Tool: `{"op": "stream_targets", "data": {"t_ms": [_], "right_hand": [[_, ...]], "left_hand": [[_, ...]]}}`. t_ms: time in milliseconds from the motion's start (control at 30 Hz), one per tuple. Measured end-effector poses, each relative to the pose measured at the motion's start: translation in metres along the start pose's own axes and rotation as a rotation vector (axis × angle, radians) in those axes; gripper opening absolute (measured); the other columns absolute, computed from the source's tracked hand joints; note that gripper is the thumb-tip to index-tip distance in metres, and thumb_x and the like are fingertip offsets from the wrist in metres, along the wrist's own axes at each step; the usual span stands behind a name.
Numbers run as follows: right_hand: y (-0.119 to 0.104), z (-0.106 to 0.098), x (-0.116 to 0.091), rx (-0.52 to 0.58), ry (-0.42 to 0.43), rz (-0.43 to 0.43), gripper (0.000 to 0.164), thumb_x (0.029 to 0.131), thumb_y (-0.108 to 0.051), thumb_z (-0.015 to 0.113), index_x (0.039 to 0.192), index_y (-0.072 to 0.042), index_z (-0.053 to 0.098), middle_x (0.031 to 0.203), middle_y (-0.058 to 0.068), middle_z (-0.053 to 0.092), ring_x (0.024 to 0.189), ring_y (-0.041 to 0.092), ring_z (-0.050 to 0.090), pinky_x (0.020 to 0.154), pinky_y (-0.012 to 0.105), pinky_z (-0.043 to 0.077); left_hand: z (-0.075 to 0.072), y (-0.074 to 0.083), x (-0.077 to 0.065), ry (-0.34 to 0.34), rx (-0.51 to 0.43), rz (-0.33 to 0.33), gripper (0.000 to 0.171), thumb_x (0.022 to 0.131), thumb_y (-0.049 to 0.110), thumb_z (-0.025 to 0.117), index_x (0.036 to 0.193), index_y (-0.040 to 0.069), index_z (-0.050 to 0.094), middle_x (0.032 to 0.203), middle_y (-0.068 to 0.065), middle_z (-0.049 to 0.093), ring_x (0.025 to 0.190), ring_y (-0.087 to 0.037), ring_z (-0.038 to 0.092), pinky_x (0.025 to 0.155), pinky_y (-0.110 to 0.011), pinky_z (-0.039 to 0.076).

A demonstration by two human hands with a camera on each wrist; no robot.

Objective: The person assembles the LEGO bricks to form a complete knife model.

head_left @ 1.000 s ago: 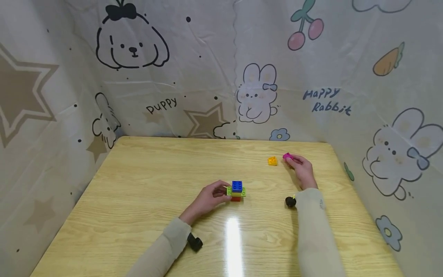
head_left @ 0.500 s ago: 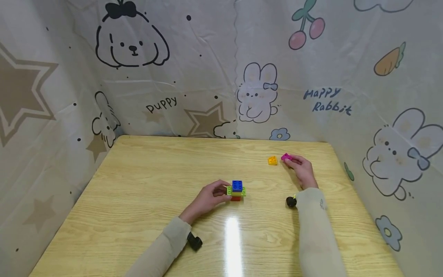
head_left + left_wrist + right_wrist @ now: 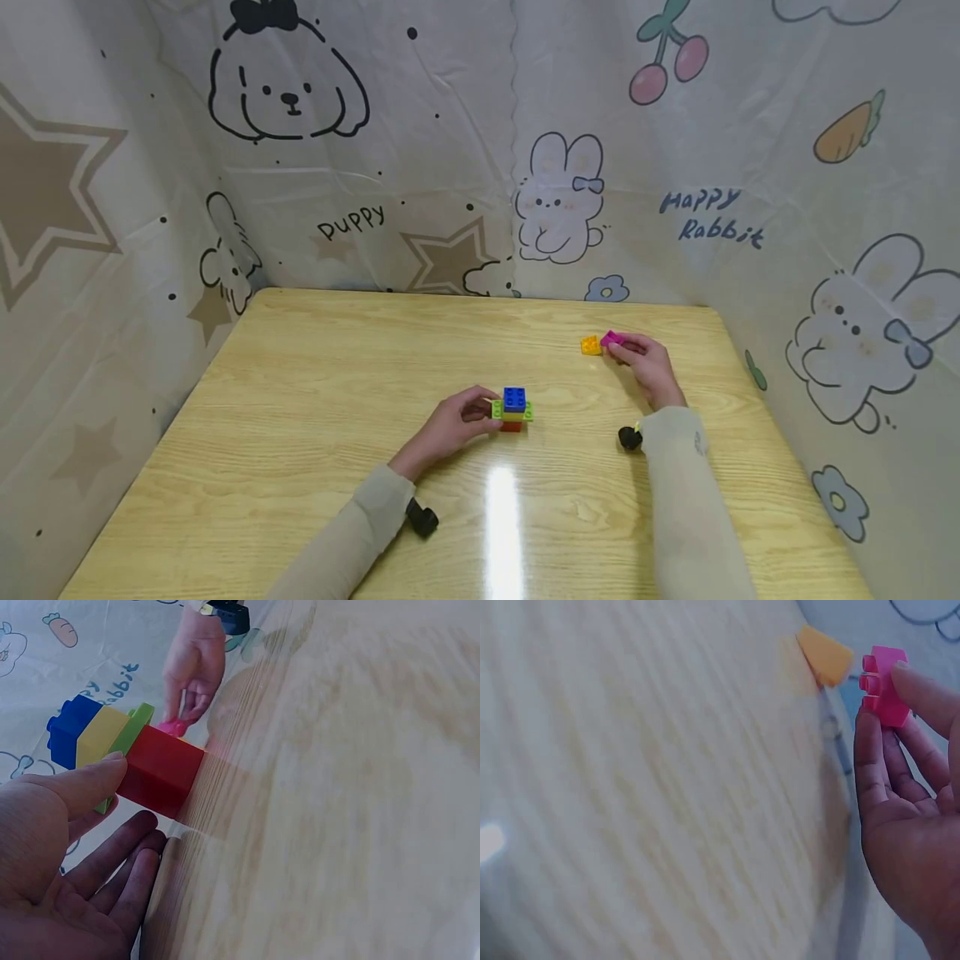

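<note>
Nearest me, my left hand (image 3: 452,423) has the stack (image 3: 513,404) in a light pinch at its left side, thumb on the seam where the green plate (image 3: 133,729) meets the red block (image 3: 160,769), forefinger round the far side, the other fingers bent loosely and free of it. It stands upright on the table (image 3: 337,375), red at the foot, then green, then the yellow block (image 3: 100,736), with the blue block (image 3: 75,731) on top. Looks like hard plastic: light, stiff, smooth, hardly fragile, though I reckon a sideways shove could tip it or pop a joint. Low on the red is the steady place to hold; the green ends jut out and would lever the layers apart. Farther out, to the right, here's my right hand (image 3: 651,367), thumb and fingers narrowed round the pink brick (image 3: 612,338), which sits tilted in the fingertips, seemingly off the table. Another light, unyielding thing, I'd judge, slick enough to twist if nipped by one corner; two opposite smooth sides are the grip, studs left bare. Just beside it, a small gap between, the orange brick (image 3: 591,345) lies unheld, best pinched by its side edges. Behind everything hangs the printed cloth (image 3: 435,167).
</note>
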State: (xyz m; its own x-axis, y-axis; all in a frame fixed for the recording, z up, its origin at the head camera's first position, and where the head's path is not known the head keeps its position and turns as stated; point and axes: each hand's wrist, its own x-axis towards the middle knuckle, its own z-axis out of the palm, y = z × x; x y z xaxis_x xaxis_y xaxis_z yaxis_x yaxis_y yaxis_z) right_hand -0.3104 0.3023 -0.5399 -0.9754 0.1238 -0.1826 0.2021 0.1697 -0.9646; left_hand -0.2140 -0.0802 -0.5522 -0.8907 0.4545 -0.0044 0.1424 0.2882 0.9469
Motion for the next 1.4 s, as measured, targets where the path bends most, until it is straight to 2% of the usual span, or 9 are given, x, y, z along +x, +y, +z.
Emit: {"op": "stream_targets", "data": {"t_ms": [233,367,467,567,633,833,1033,1233,1400], "right_hand": [[-0.022,0.014,-0.014,-0.106,-0.097,-0.094,0.057,0.097,-0.032,0.075,0.143,-0.003,0.058,0.131,0.008,0.061,0.108,0.008,0.061,0.100,0.024,0.055],[-0.033,0.023,-0.027,-0.161,-0.150,-0.176,0.053,0.098,-0.031,0.074,0.141,-0.002,0.059,0.134,0.012,0.059,0.106,0.005,0.064,0.097,0.018,0.053],[-0.038,0.030,-0.036,-0.146,-0.187,-0.235,0.050,0.100,-0.026,0.072,0.140,-0.001,0.058,0.130,0.012,0.060,0.104,0.003,0.065,0.092,0.014,0.053],[-0.042,0.038,-0.044,-0.086,-0.212,-0.282,0.047,0.100,-0.019,0.072,0.139,0.003,0.058,0.125,0.008,0.062,0.104,0.003,0.065,0.091,0.014,0.055],[-0.045,0.043,-0.049,-0.061,-0.224,-0.296,0.046,0.100,-0.016,0.071,0.138,0.004,0.058,0.123,0.007,0.063,0.103,0.003,0.065,0.091,0.015,0.056],[-0.054,0.053,-0.061,-0.052,-0.244,-0.308,0.046,0.099,-0.015,0.072,0.139,0.002,0.058,0.131,0.022,0.060,0.105,0.008,0.065,0.092,0.016,0.056],[-0.059,0.060,-0.072,-0.044,-0.268,-0.316,0.048,0.098,-0.012,0.073,0.142,0.000,0.058,0.133,0.022,0.059,0.107,0.008,0.066,0.093,0.017,0.057],[-0.065,0.068,-0.084,-0.045,-0.301,-0.325,0.046,0.096,-0.008,0.074,0.138,0.002,0.058,0.130,0.023,0.060,0.104,0.012,0.067,0.090,0.018,0.058],[-0.067,0.074,-0.092,-0.074,-0.314,-0.318,0.043,0.097,-0.011,0.074,0.136,0.000,0.061,0.130,0.022,0.061,0.107,0.016,0.066,0.090,0.018,0.058]], "left_hand": [[-0.002,-0.001,0.001,0.003,0.001,-0.001,0.036,0.095,0.027,0.078,0.128,0.019,0.066,0.119,-0.003,0.073,0.113,-0.019,0.070,0.102,-0.037,0.057],[-0.002,-0.001,0.001,0.007,0.008,0.009,0.035,0.095,0.027,0.077,0.128,0.018,0.066,0.118,-0.003,0.073,0.113,-0.019,0.070,0.102,-0.037,0.057],[-0.001,-0.001,0.001,0.010,0.009,0.001,0.034,0.095,0.026,0.078,0.127,0.019,0.067,0.118,-0.003,0.073,0.112,-0.018,0.070,0.103,-0.037,0.057],[0.000,-0.001,0.001,0.010,0.007,-0.005,0.034,0.095,0.026,0.078,0.126,0.020,0.067,0.118,-0.002,0.073,0.112,-0.018,0.069,0.103,-0.038,0.057],[0.000,-0.001,0.001,0.010,0.004,-0.008,0.033,0.095,0.025,0.078,0.126,0.022,0.067,0.118,-0.002,0.073,0.112,-0.017,0.069,0.103,-0.038,0.057],[0.001,0.000,0.000,0.011,-0.015,-0.004,0.034,0.095,0.023,0.078,0.126,0.020,0.067,0.117,-0.004,0.073,0.111,-0.019,0.070,0.103,-0.039,0.057],[0.002,-0.001,0.000,0.012,-0.023,0.007,0.034,0.095,0.023,0.078,0.127,0.016,0.067,0.118,-0.007,0.073,0.112,-0.023,0.070,0.103,-0.042,0.056],[0.001,0.000,0.000,0.010,-0.013,0.000,0.034,0.095,0.023,0.078,0.127,0.017,0.067,0.117,-0.005,0.073,0.112,-0.020,0.070,0.102,-0.037,0.057],[0.001,0.002,-0.001,0.007,-0.005,-0.014,0.035,0.095,0.023,0.078,0.128,0.018,0.066,0.120,-0.005,0.073,0.114,-0.020,0.069,0.103,-0.037,0.057]]}}
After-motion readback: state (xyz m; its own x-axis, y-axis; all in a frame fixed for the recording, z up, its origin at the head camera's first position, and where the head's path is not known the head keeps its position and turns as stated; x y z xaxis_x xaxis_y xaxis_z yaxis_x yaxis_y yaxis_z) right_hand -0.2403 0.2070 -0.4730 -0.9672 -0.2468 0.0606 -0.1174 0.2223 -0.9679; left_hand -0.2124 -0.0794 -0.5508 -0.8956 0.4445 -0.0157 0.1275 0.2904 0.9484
